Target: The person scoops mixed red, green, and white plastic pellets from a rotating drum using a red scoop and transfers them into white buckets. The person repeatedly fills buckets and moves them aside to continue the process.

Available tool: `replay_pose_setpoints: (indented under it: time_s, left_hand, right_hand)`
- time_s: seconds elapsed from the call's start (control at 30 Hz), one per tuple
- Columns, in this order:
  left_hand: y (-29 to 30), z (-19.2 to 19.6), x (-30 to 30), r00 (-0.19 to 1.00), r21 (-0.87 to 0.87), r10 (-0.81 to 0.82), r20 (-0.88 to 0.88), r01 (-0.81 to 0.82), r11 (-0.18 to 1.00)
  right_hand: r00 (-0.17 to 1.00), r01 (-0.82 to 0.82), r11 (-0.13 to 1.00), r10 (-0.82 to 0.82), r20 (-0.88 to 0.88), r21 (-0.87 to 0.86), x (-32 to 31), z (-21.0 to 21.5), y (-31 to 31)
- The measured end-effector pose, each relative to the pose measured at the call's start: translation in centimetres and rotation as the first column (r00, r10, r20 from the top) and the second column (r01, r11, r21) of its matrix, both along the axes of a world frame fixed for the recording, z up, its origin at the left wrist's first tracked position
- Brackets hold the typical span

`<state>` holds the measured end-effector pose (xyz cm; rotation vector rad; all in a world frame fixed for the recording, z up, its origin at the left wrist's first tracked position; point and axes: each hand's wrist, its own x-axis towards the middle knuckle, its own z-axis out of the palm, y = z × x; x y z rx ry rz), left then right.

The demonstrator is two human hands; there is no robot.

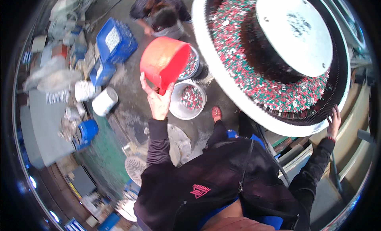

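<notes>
My left hand (159, 100) grips a red plastic basin (160, 56) from below, fingers pressed around its edge. The basin is tilted, its opening turned toward the right, and its inside is only partly visible. Below and right of it stands a white bucket (174, 108) holding small red, green and white pieces. My right hand (334, 120) lies with fingers stretched over the rim of a large round tub machine (278, 127). A ring of small red, green and white pieces (242, 72) fills the tub's channel around a pale central lid (295, 32).
A second bucket (194, 64) of pieces stands behind the white one. Another person (162, 16) crouches at the back. Blue crates (115, 40) and white buckets (105, 101) sit to the left. A round fan (135, 169) is near my left elbow; pale troughs (353, 139) lie right.
</notes>
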<state>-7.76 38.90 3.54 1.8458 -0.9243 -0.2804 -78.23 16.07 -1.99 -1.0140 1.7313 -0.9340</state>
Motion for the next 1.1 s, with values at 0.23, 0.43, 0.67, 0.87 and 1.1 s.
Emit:
replay_pose_setpoints:
  time_s: [0.23, 0.43, 0.67, 0.87, 1.1]
  left_hand:
    - [-26.7, -0.2, -4.7, 0.532, 0.694, -0.636, 0.558, 0.120, 0.710]
    - [-39.0, -15.5, -5.3, 0.153, 0.702, -0.687, 0.710, -0.236, 0.672]
    - [-25.1, -20.2, -14.7, 0.630, 0.952, -0.731, 0.262, -0.043, 0.305]
    - [-20.3, -21.2, -29.0, 0.594, 0.858, -0.698, -0.400, 0.510, -0.057]
    - [-20.5, -18.5, -31.5, 0.315, 0.407, 0.332, -0.889, 0.877, 0.256]
  right_hand:
    - [0.788, -0.246, 0.969, 0.212, -0.579, 0.020, -2.0, -19.2, -13.5]
    - [0.463, 0.079, 0.938, 0.265, -0.846, 0.337, -1.9, -28.6, -15.0]
    - [0.818, -0.170, 0.852, 0.402, -0.411, 0.496, 5.9, -31.4, -8.6]
    - [0.904, -0.300, 0.713, 0.425, -0.051, 0.634, 18.3, -27.8, -4.2]
    - [0.658, -0.745, 0.609, 0.605, 0.448, 0.272, 18.2, -11.7, -6.2]
